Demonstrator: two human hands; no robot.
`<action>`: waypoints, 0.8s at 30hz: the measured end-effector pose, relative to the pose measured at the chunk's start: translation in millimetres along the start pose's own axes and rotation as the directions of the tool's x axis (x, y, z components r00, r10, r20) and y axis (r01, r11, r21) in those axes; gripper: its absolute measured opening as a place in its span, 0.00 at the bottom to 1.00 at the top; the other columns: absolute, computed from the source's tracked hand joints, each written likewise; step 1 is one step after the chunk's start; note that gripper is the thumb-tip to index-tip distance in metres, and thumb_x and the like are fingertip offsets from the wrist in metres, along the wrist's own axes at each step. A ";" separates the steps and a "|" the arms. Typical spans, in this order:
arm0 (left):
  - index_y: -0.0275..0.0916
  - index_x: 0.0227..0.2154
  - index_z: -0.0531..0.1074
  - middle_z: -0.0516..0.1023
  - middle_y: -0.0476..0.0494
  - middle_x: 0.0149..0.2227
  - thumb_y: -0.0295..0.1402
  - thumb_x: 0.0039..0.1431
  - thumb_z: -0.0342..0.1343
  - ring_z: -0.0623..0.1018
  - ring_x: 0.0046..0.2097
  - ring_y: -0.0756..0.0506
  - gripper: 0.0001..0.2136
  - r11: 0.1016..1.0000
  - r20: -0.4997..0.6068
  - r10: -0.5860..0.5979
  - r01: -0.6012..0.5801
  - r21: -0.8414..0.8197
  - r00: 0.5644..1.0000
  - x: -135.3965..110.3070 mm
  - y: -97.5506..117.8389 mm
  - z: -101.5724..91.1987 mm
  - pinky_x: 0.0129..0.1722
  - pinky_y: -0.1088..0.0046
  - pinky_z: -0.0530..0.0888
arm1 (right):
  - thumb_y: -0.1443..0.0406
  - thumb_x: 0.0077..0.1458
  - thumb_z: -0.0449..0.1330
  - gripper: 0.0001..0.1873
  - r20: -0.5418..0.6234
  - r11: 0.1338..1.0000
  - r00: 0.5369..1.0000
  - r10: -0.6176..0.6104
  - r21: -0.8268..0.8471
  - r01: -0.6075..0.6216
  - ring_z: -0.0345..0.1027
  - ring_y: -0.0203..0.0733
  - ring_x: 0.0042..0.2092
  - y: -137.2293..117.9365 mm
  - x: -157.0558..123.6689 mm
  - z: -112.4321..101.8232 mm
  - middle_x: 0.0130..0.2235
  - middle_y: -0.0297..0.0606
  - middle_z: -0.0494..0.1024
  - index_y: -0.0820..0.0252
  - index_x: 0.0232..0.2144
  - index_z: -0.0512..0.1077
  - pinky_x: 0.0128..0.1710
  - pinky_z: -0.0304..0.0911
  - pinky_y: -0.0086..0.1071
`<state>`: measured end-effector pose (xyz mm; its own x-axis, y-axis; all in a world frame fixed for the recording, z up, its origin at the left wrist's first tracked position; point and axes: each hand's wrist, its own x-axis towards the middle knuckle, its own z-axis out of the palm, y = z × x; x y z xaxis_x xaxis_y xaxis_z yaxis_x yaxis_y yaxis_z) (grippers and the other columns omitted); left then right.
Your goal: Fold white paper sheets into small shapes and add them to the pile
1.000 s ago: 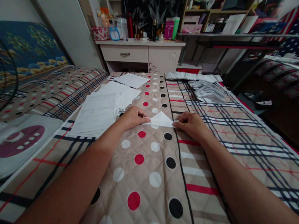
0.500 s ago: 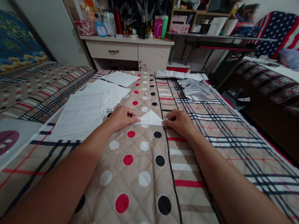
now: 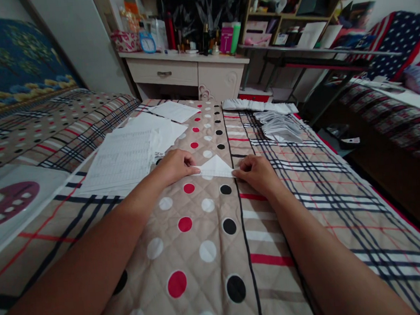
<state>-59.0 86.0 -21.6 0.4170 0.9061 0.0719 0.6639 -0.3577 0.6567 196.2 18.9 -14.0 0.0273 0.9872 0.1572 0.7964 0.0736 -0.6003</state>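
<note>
A small white sheet of paper, folded to a triangle [image 3: 216,167], lies on the patterned bedspread [image 3: 207,225] with its peak pointing away from me. My left hand [image 3: 179,167] pinches its left corner between thumb and fingers. At the opposite corner, my right hand [image 3: 254,171] pinches the paper the same way. A folded strip runs along the near edge between both hands. Left of my left hand lies a stack of printed sheets [image 3: 118,156], with more white paper [image 3: 174,126] partly under and behind it.
Beyond my right hand lie a pile of folded papers [image 3: 278,126] and a long row of folded paper pieces [image 3: 258,107]. A clear plastic bag with a purple print [image 3: 10,205] lies at the left. A white dresser [image 3: 175,76] stands past the bed's far end.
The whole view has shifted slightly, so everything sits a little further right. Both hands keep their pinch on the paper's corners, with little other visible movement.
</note>
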 end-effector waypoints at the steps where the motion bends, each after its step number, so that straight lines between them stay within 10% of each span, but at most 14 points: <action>1: 0.37 0.25 0.75 0.77 0.48 0.26 0.37 0.43 0.66 0.72 0.27 0.50 0.10 1.000 0.004 0.005 -0.005 0.007 1.000 0.3 -2.2 -0.8 0.26 0.74 0.64 | 0.63 0.45 0.66 0.10 0.004 1.000 1.000 0.008 -0.021 -0.008 0.66 0.37 0.28 0.7 0.2 0.4 0.25 0.35 0.75 0.59 0.19 0.70 0.28 0.57 0.30; 8: 0.40 0.30 0.76 0.77 0.48 0.29 0.40 0.43 0.66 0.72 0.29 0.48 0.13 0.992 0.020 -0.025 0.022 0.127 0.999 -2.8 1.0 -5.0 0.27 0.73 0.62 | 0.64 0.46 0.66 0.11 0.010 0.992 1.000 0.028 -0.126 -0.026 0.69 0.40 0.35 -1.0 -0.1 3.6 0.39 0.39 0.78 0.58 0.35 0.75 0.34 0.60 0.32; 16: 0.41 0.28 0.74 0.76 0.48 0.31 0.49 0.42 0.66 0.71 0.30 0.47 0.17 0.951 -0.053 -0.039 0.053 0.305 0.998 -6.1 14.9 2.6 0.26 0.72 0.57 | 0.61 0.48 0.65 0.08 0.041 0.983 0.998 0.040 -0.181 -0.032 0.70 0.44 0.39 -13.1 -1.7 1.5 0.41 0.40 0.77 0.57 0.31 0.76 0.36 0.58 0.34; 24: 0.39 0.24 0.70 0.73 0.51 0.25 0.41 0.42 0.67 0.69 0.28 0.48 0.14 0.988 -0.092 0.076 -0.062 0.143 0.993 -7.9 12.5 6.8 0.27 0.73 0.59 | 0.64 0.45 0.66 0.06 -0.011 0.998 0.999 0.050 -0.041 -0.051 0.69 0.40 0.33 -10.1 -4.7 4.5 0.32 0.34 0.78 0.56 0.28 0.73 0.32 0.57 0.31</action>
<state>-49.7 72.8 -19.1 0.4071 0.8933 0.1905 0.7186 -0.4420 0.5368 185.3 14.1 -12.2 0.0743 0.9880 0.1357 0.8183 0.0174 -0.5745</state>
